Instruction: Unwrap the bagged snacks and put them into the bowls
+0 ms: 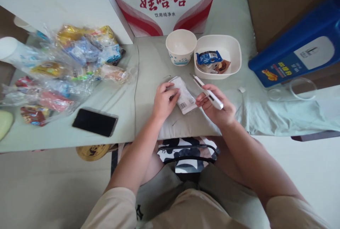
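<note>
A white packet (184,96) with a barcode lies on the cloth-covered table in front of me. My left hand (166,102) rests at its left side, fingers curled onto its surface, thumb and fingertips close together. My right hand (216,105) is closed around a slim white tool (212,97) with a narrow metal tip, held just right of the packet. The tool's tip points up and left. Behind the packet stand a white paper cup (181,46) and a white rectangular bowl (232,57) with a blue wrapped snack (209,57) and a brown wrapper inside.
Plastic-wrapped snacks (85,50) are heaped at the left, with a black phone (95,122) nearer the front edge. A large white and red carton (164,23) stands behind. At the right are a blue box (297,55) and a clear plastic cup (302,89).
</note>
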Motion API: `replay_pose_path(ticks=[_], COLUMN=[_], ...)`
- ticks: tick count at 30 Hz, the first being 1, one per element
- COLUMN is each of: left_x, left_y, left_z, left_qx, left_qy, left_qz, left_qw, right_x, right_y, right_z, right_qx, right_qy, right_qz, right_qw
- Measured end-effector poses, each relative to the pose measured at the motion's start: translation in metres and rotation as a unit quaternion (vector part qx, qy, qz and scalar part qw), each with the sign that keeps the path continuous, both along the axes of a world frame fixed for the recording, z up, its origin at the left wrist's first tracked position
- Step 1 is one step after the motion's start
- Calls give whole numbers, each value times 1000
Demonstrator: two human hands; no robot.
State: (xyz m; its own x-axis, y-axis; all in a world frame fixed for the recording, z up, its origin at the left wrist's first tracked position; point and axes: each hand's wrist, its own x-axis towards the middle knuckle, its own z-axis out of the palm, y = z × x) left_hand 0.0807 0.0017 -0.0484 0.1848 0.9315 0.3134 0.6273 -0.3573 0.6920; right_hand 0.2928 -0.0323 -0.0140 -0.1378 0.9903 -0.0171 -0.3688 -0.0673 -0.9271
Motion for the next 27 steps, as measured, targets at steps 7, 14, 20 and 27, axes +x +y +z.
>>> replay_pose_path(ticks=[7, 14, 20, 27], left_x=[-1, -1, -1, 3], left_y=[0, 2, -3, -9], left_z=[-7, -17, -15, -11], left_qx=[41, 55, 43, 16], left_qy=[-16, -35, -40, -28], left_qz=[-7, 22, 13, 14], left_qw=[999, 998, 998, 999], right_x=[-6, -23, -40, -45], right_y=[3, 10, 19, 21], right_z=[-13, -4, -8, -13], right_qx=[65, 22, -15, -22], right_qy=[-199, -79, 11, -17], right_qz=[-183, -184, -178, -185], right_qw=[960, 980, 984, 982])
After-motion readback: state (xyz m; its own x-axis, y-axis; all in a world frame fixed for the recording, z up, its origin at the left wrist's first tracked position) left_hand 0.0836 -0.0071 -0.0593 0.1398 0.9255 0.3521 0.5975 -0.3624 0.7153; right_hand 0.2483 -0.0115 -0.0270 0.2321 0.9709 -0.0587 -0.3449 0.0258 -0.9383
